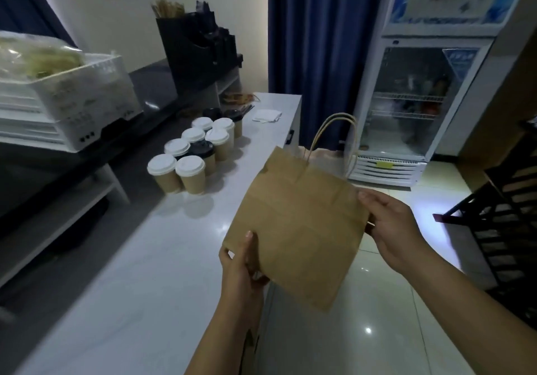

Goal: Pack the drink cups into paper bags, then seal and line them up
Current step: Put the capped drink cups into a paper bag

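Observation:
A flat, folded brown paper bag (296, 226) with twisted paper handles hangs in the air over the right edge of the white counter (139, 273). My left hand (241, 261) pinches its lower left edge, thumb on the front. My right hand (389, 229) grips its right edge. Several brown drink cups (190, 171), most with white lids and a few with black lids, stand clustered on the counter to the upper left of the bag.
A white napkin (267, 115) lies at the counter's far end. A black holder with straws (191, 46) and stacked white trays (58, 104) sit on the left shelf. A glass-door fridge (418, 96) stands at the back right, a dark rack (508, 215) at right.

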